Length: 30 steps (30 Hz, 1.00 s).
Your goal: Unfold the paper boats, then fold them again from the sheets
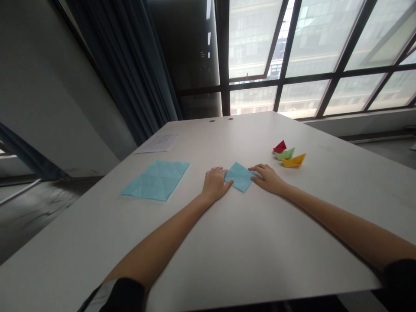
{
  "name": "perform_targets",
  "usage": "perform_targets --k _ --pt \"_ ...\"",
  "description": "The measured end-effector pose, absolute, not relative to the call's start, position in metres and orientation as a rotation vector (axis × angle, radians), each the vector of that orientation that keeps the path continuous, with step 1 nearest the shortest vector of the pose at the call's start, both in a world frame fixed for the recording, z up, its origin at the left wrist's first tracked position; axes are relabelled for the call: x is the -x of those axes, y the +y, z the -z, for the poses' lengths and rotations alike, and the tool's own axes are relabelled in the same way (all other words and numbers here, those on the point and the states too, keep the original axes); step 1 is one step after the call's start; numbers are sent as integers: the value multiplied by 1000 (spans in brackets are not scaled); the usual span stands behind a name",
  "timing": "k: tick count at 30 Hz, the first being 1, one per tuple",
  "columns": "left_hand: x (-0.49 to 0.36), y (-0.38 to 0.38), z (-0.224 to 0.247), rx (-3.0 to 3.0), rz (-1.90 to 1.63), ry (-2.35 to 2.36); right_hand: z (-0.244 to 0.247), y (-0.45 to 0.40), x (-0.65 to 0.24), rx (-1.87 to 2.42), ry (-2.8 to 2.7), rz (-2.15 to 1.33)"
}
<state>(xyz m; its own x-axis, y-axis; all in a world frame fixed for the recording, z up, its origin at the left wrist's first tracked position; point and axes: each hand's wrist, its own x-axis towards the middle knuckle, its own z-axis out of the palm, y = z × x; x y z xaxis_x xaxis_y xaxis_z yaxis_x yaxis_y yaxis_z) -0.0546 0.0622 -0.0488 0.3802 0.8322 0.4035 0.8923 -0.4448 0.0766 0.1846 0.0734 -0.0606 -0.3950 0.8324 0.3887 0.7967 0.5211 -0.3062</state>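
A small light-blue paper square [239,177] lies turned like a diamond on the white table [234,242]. At its left corner rests my left hand [216,183], thumb and fingers apart, touching the paper's edge. My right hand [265,178] is at the opposite corner, its fingers and thumb spread on the paper's right tip. Both hands lie low over the tabletop. Left of my left hand, a larger creased light-blue sheet [156,180] is spread flat.
Right of my right hand stand three folded paper boats: red [280,147], green [285,154] and yellow [294,160]. A white printed sheet [158,142] lies at the back left. Windows and a blue curtain [126,60] are beyond the table.
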Motion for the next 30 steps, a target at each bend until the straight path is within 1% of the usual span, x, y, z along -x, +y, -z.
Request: perform_targets --k 8,15,25,30 --pt "54 60 46 2476 734 -1486 62 76 -186 1244 -2203 -169" --pt "55 60 44 2540 775 -1409 58 73 -184 1202 -2257 -156" --pt "49 58 45 2616 630 -1382 56 65 -174 1197 -2314 -19" --pt "41 51 46 2651 589 -1352 51 54 -156 1165 -2391 -22"
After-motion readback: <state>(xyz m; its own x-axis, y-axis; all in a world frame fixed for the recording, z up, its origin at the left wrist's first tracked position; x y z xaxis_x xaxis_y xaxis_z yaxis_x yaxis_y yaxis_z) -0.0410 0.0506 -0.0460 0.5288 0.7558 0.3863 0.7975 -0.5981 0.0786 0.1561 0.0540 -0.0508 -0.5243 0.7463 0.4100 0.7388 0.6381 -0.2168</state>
